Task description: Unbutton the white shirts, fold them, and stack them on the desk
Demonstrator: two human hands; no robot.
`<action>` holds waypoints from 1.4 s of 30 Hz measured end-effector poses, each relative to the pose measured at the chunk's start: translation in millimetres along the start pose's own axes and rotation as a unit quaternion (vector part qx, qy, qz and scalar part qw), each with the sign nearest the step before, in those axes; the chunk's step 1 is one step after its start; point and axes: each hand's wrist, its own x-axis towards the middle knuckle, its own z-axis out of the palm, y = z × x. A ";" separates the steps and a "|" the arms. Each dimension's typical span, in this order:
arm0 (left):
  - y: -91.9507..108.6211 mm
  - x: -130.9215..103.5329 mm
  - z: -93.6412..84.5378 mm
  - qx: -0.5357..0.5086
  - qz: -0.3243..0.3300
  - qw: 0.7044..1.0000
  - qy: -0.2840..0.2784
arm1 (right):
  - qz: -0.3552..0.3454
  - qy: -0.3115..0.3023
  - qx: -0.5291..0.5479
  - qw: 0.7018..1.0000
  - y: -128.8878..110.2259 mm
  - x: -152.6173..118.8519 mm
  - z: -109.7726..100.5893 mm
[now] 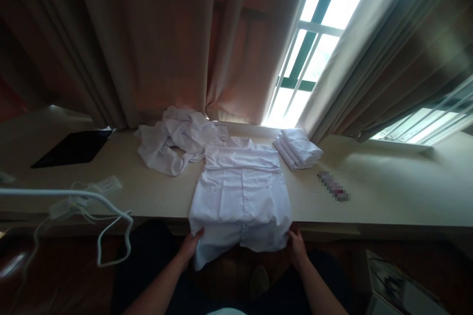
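A white buttoned shirt (242,197) lies front up on the pale table, its far part folded over and its near end hanging past the front edge. My left hand (191,245) is closed on the shirt's left side near the hanging corner. On the opposite side, my right hand (295,243) pinches the shirt's edge just below the table edge. A crumpled heap of white cloth (177,138) sits behind and to the left of the shirt. To the right rests a stack of folded white cloth (298,148).
The table (388,197) runs along curtains (170,34) and a window. On it are a black flat item (72,148), a power strip (107,184) with cables and a pixelated small item (333,186). A white metal bar (55,191) crosses at left; a box (395,285) stands lower right.
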 end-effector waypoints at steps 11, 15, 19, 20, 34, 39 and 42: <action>29.0 -75.6 -24.0 -0.168 -0.218 0.955 -0.115 | -0.028 -0.150 -0.134 0.979 -33.2 -40.3 6.3; 44.6 -94.3 -31.2 -0.177 -0.204 0.959 -0.081 | -0.038 -0.200 -0.204 0.958 -35.4 -49.1 5.1; 49.8 -100.2 -33.0 -0.196 -0.192 0.958 -0.078 | -0.044 -0.251 -0.252 0.934 -36.5 -51.9 3.6; 50.1 -100.5 -33.7 -0.198 -0.185 0.960 -0.074 | -0.048 -0.260 -0.260 0.929 -37.6 -51.6 2.2; 68.6 -119.8 -8.3 -0.257 -0.154 0.953 -0.043 | 0.102 -0.199 0.060 0.973 -66.8 -80.5 -17.0; 84.0 -124.4 5.2 -0.272 -0.178 0.943 -0.071 | 0.177 -0.256 0.205 0.928 -94.8 -98.9 -33.8; 89.5 -125.6 3.1 -0.257 -0.181 0.948 -0.048 | 0.202 -0.264 0.197 0.922 -99.1 -103.0 -50.0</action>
